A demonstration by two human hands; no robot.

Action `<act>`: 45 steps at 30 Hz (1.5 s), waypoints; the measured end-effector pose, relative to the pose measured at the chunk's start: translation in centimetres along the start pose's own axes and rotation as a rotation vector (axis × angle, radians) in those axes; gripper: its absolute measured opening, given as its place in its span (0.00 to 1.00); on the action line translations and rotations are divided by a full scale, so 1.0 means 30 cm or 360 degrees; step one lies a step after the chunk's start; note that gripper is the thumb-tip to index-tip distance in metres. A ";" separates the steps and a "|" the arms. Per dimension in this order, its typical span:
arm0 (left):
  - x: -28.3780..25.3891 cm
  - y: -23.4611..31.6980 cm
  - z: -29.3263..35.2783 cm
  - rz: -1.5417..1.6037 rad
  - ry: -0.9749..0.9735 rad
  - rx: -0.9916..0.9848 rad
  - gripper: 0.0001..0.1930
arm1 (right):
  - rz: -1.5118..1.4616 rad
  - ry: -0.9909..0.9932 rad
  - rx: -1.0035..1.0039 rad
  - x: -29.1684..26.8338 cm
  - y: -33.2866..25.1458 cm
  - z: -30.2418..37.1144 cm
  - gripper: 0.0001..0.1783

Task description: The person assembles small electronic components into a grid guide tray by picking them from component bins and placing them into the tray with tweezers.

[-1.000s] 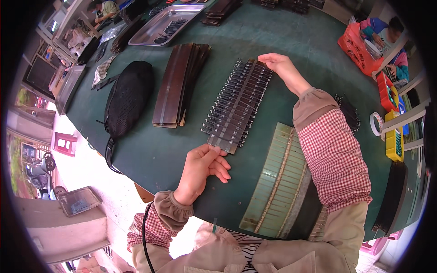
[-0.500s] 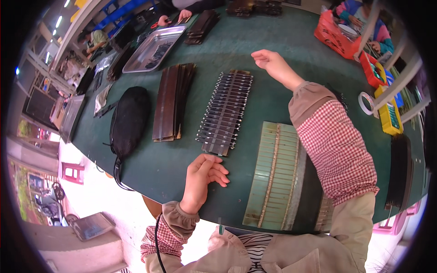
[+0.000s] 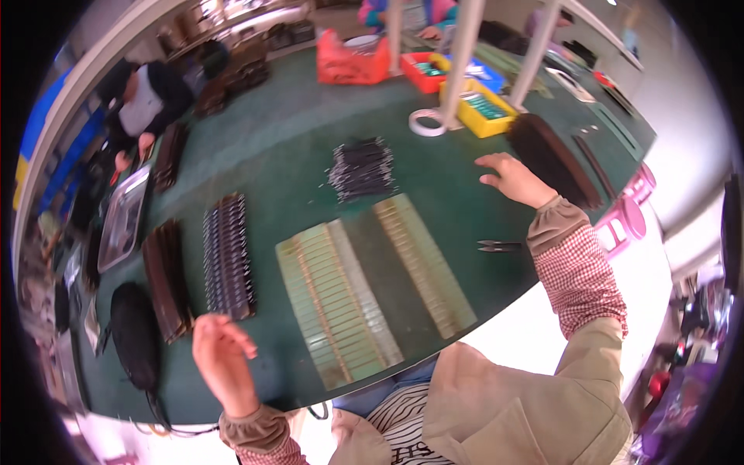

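Note:
My right hand (image 3: 515,180) is over the right side of the table, fingers stretched and holding nothing, beside a long dark brown stack (image 3: 554,159). My left hand (image 3: 222,360), slightly blurred, is empty with its fingers loosely apart, by the lower end of a dark strip stack lined with small wired parts (image 3: 227,256). Between the hands lies a pale green slotted board (image 3: 333,302) with a narrower slotted green strip (image 3: 426,267) to its right. Beyond them is a pile of thin dark wired pieces (image 3: 362,168). Small snips (image 3: 498,246) lie below my right hand.
Left are brown strips (image 3: 167,279), a black pouch (image 3: 136,333) and a metal tray (image 3: 124,217). A white tape roll (image 3: 427,122), yellow bin (image 3: 484,112) and red bag (image 3: 353,62) stand near upright posts at the back. A person (image 3: 143,101) works at far left.
The view has swung to the right, showing the wired pile and snips. My right hand is now near the dark brown stack; my left hand remains near the lined strip stack.

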State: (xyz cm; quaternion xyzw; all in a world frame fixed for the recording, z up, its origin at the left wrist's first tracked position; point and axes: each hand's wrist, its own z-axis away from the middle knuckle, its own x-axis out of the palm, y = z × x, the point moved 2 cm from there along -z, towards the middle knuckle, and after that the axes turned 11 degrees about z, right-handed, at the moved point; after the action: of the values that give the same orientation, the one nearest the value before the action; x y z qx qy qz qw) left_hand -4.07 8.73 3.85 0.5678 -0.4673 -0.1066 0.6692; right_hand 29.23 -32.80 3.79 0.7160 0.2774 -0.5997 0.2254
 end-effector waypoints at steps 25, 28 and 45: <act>-0.539 0.245 -0.182 0.0900 -0.0235 0.0666 0.11 | -0.1413 0.0915 0.1221 -0.318 0.343 0.233 0.42; -0.261 0.161 -0.198 0.0715 0.0345 0.0480 0.12 | -0.2201 0.0562 0.0872 -0.234 0.209 0.205 0.37; 0.275 -0.296 -0.054 -0.1439 -0.1531 0.0550 0.13 | -0.1914 -0.0636 0.0592 0.152 -0.618 0.093 0.33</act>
State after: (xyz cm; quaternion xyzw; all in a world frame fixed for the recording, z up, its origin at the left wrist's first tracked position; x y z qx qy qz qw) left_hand 5.04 1.29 0.51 0.6955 -0.4398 -0.5401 0.1765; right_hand 15.39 -20.23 -1.01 0.3381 0.4736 -0.7803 -0.2290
